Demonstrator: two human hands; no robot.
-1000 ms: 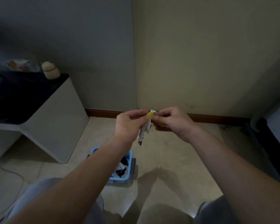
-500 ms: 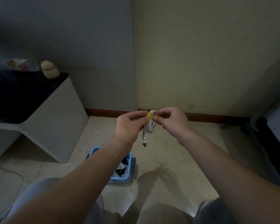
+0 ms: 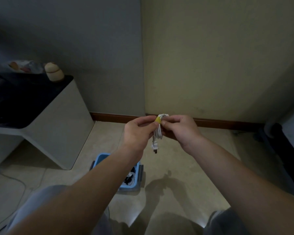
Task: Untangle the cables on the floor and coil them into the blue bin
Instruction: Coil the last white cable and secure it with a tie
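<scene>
Person holds both hands up in front of the body, above the tiled floor (image 3: 180,163), near the room corner. A small coiled white cable (image 3: 158,134) sits between the two hands, bundled tight, with a yellow tie (image 3: 157,119) round its upper part. Left hand (image 3: 137,132): thumb and forefinger pinch the bundle at the yellow tie, other fingers curled under. Right hand (image 3: 182,130): fingers curled, fingertips pinching the same tie from the other side. Both hands are gripping the bundle, knuckles almost meeting. The cable's plug end (image 3: 154,147) hangs loose below the coil, pointing down.

The blue bin (image 3: 140,173) stands on the floor below and a bit left of the hands, partly hidden by the left forearm. Inside it, a jumble of black and white cables (image 3: 130,178); cannot tell how many. The held coil is well above the bin, not in it.

On the left, a white side table with a dark top (image 3: 58,122); a small beige jar (image 3: 54,72) sits at its back corner. A thin pale cord (image 3: 13,178) lies on the floor at far left. A brown skirting board (image 3: 115,117) runs along the wall.
</scene>
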